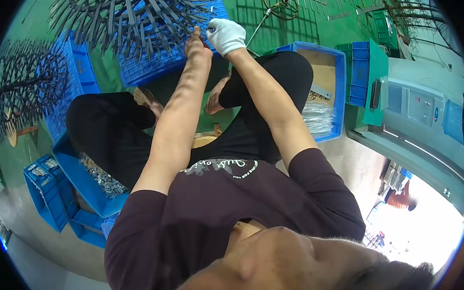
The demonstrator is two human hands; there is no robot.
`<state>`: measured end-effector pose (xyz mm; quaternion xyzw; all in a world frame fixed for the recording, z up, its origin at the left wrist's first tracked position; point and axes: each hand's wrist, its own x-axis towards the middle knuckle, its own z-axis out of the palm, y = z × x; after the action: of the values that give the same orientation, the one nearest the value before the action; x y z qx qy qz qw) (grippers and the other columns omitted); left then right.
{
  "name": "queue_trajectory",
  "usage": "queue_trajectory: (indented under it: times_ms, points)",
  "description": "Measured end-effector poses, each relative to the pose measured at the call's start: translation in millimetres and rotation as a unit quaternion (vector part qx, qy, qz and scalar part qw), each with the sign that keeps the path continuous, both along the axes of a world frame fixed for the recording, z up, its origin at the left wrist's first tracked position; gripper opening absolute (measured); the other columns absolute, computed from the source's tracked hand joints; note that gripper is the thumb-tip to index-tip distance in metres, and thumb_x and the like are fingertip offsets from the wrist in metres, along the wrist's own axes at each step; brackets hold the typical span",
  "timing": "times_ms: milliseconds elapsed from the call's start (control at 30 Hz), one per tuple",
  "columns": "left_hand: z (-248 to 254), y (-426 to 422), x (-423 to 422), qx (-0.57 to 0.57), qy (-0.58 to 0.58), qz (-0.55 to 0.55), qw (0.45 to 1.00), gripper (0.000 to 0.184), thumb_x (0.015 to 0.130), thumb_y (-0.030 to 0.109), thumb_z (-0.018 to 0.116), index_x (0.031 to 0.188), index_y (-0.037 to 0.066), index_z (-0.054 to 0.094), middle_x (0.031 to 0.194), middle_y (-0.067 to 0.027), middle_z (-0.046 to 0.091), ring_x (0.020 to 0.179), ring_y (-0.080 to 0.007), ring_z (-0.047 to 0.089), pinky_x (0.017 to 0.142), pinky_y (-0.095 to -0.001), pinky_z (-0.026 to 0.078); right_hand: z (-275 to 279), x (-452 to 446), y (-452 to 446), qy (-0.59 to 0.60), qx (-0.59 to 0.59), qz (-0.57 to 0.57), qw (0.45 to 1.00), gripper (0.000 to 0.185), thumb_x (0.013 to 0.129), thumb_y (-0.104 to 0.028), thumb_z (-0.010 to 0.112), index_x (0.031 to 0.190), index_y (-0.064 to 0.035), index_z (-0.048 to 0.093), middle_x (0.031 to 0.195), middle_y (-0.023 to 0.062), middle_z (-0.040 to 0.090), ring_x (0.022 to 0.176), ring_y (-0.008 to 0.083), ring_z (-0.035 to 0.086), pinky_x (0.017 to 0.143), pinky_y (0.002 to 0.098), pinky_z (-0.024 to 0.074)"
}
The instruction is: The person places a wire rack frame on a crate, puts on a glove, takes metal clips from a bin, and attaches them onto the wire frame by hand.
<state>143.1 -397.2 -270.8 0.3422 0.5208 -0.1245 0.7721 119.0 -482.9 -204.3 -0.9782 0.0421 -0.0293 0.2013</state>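
My left hand [197,45], bare, is at the near edge of a dense rack of dark metal strips [131,21], its fingers drawn together. Close beside it on the right, my right hand [227,36] wears a white glove and is closed like a fist. Whatever either hand grips is too small or hidden to make out. Under the strips stands a blue plastic crate [141,71], just beyond my feet.
A blue bin [339,94] with clear plastic bags [319,118] stands right of my knee. At left, another blue bin [67,153] holds small metal parts [105,178]. A second strip rack [24,82] is far left. A metal frame [282,6] with prongs stands ahead on the green floor.
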Motion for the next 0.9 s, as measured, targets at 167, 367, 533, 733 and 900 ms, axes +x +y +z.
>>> queue_trajectory:
  times_ms: [167, 367, 533, 733, 900]
  points:
    - [-11.1, -0.9, 4.9, -0.016, -0.003, 0.01, 1.0, 0.033, 0.081, 0.032, 0.077, 0.067, 0.011, 0.055, 0.062, -0.0001, 0.049, 0.053, -0.0139, 0.041, 0.046, -0.0313, 0.03, 8.7, 1.2, 3.6, 0.026, -0.044, 0.009, 0.999, 0.021, 0.08, -0.032, 0.064, 0.089, -0.015, 0.071, 0.087, 0.0105, 0.07, 0.084, 0.032, 0.066, 0.072, 0.0414, 0.0527]
    - [-6.0, -0.1, 5.3, -0.017, 0.019, -0.005, 1.0, 0.033, 0.082, 0.035, 0.077, 0.068, 0.014, 0.056, 0.063, 0.0017, 0.048, 0.053, -0.013, 0.039, 0.046, -0.0305, 0.029, 5.8, 1.7, 3.4, 0.015, -0.027, 0.008, 0.999, 0.021, 0.08, -0.032, 0.064, 0.089, -0.0149, 0.071, 0.087, 0.011, 0.07, 0.084, 0.0321, 0.066, 0.072, 0.0417, 0.0527]
    - [-16.7, 7.4, -10.7, -0.1, -0.06, -0.008, 0.993, 0.029, 0.084, 0.039, 0.073, 0.074, 0.017, 0.057, 0.065, 0.0009, 0.052, 0.058, -0.0122, 0.047, 0.053, -0.0299, 0.035, 12.4, 0.2, 2.7, 0.035, -0.015, -0.004, 0.999, 0.022, 0.079, -0.032, 0.064, 0.09, -0.0164, 0.073, 0.086, 0.0102, 0.07, 0.083, 0.0316, 0.067, 0.072, 0.0405, 0.0532]
    - [-11.6, 37.2, -70.8, -0.21, -0.157, -0.111, 0.959, 0.05, 0.096, 0.052, 0.047, 0.108, 0.006, 0.061, 0.091, -0.008, 0.058, 0.079, -0.0209, 0.061, 0.073, -0.0337, 0.054, 39.7, -16.4, -4.5, 0.121, 0.0, 0.083, 0.989, 0.023, 0.075, -0.031, 0.068, 0.093, -0.0179, 0.074, 0.087, 0.01, 0.071, 0.083, 0.0304, 0.067, 0.075, 0.038, 0.0537]
    - [-0.5, 55.0, -89.5, -0.144, -0.148, -0.117, 0.971, 0.063, 0.097, 0.059, 0.036, 0.113, 0.003, 0.061, 0.095, -0.0074, 0.063, 0.087, -0.0209, 0.062, 0.085, -0.0356, 0.052, 54.6, -42.3, 11.1, 0.199, -0.014, 0.161, 0.966, 0.022, 0.075, -0.028, 0.067, 0.093, -0.0167, 0.074, 0.09, 0.012, 0.07, 0.087, 0.0303, 0.067, 0.079, 0.0378, 0.0528]
